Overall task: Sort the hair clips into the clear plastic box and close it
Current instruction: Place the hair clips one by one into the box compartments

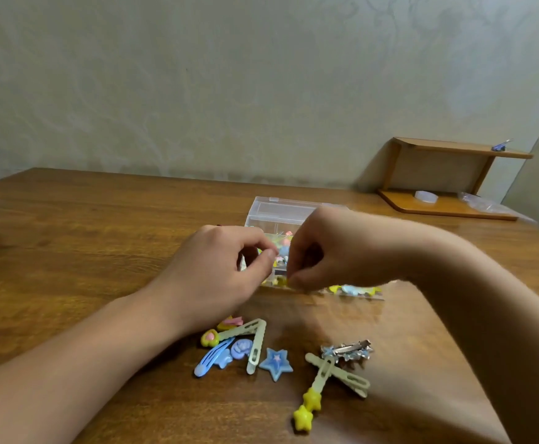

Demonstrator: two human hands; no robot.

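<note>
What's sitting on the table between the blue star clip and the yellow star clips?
In the head view, bare wood lies between the blue star clip and the yellow star clips. The pale crossed clips lie just right of that stretch.

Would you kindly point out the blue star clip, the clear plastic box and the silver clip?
blue star clip point(276, 363), head view, centre of star.
clear plastic box point(277, 209), head view, open lid.
silver clip point(349, 348), head view, metal bar.
</note>
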